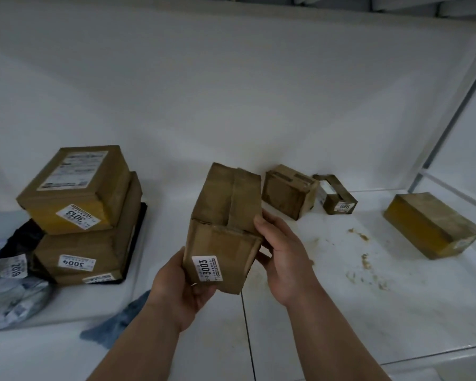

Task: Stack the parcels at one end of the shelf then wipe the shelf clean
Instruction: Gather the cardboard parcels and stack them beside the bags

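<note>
Up above the white shelf [300, 312], left hand [177, 292] and right hand [283, 257] grip a crumpled brown cardboard parcel labelled 3003 [226, 226].

The white shelf [300, 312] carries a parcel stack [85, 215] at left, three boxes far right, crumbs [364, 259] between, a blue cloth [121, 317] near.

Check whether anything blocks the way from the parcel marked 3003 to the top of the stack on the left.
Nothing visible does. Both hands hold the 3003 parcel in the air, and only bare shelf lies between it and the stack. The top box, 3013, carries nothing.
</note>
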The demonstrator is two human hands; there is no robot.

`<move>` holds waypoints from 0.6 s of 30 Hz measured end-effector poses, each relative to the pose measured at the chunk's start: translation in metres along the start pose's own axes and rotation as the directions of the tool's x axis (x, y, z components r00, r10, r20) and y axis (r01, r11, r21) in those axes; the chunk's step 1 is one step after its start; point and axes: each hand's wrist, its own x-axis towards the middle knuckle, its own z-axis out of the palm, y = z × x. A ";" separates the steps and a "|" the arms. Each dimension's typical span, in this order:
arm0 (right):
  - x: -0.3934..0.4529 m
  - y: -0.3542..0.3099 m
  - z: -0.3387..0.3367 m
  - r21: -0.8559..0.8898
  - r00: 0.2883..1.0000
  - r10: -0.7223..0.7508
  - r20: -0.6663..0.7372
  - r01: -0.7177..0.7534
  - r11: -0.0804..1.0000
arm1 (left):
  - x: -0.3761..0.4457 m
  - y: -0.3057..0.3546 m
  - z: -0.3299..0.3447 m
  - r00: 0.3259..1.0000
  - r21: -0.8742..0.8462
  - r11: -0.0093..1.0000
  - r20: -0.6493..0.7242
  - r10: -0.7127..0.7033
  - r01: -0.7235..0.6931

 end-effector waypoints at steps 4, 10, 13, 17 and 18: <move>-0.001 -0.001 0.004 0.003 0.999 0.012 -0.053 -0.011 1.000 | -0.006 0.003 0.000 1.000 0.039 0.999 -0.022 0.018 -0.017; 0.002 0.004 -0.003 -0.010 0.993 0.039 -0.115 -0.041 0.999 | -0.008 0.008 -0.001 0.998 -0.052 0.997 -0.001 0.058 -0.058; 0.003 0.007 -0.008 -0.173 0.984 0.051 -0.168 -0.081 0.982 | -0.011 0.011 -0.004 0.987 -0.113 0.983 0.043 0.152 -0.147; 0.006 0.017 -0.011 -0.310 0.976 0.053 -0.213 -0.119 0.943 | -0.011 0.015 -0.002 0.968 -0.042 0.968 0.014 0.250 -0.249; 0.007 0.019 -0.011 -0.304 0.973 0.059 -0.224 -0.127 0.944 | -0.011 0.016 -0.001 0.963 -0.015 0.963 -0.006 0.270 -0.270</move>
